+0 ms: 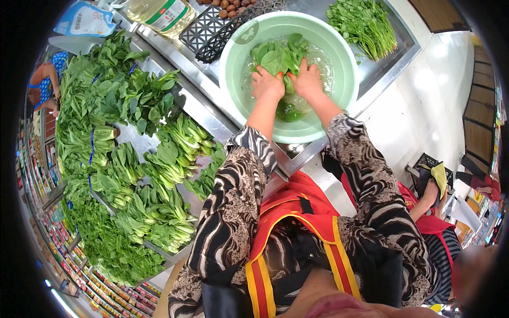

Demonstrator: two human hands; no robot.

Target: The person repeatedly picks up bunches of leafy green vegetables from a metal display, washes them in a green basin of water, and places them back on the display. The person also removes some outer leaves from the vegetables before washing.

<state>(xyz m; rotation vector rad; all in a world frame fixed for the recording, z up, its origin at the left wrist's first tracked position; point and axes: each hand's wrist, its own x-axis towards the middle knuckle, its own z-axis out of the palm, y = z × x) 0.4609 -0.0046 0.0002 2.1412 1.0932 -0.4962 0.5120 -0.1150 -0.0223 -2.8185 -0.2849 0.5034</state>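
A pale green plastic basin point(228, 79) with water in it stands on the corner of a stainless steel counter point(383, 65). Over the water, my left hand point(267, 84) and my right hand point(307, 80) grip a bunch of leafy greens point(274, 59) from both sides, fingers curled around its lower part. The leaves fan out toward the basin's far side, partly in the water. Another green clump point(289, 112) lies in the water nearer to me, below my wrists.
Left, bok choy point(169, 159) and other bunched greens fill a metal display. Behind the basin are a black plastic crate point(206, 30), brown round produce point(230, 8) and an oil jug point(163, 16). Celery-like herbs point(364, 28) lie right. A co-worker's hand point(430, 190) holds a yellow cloth point(439, 179).
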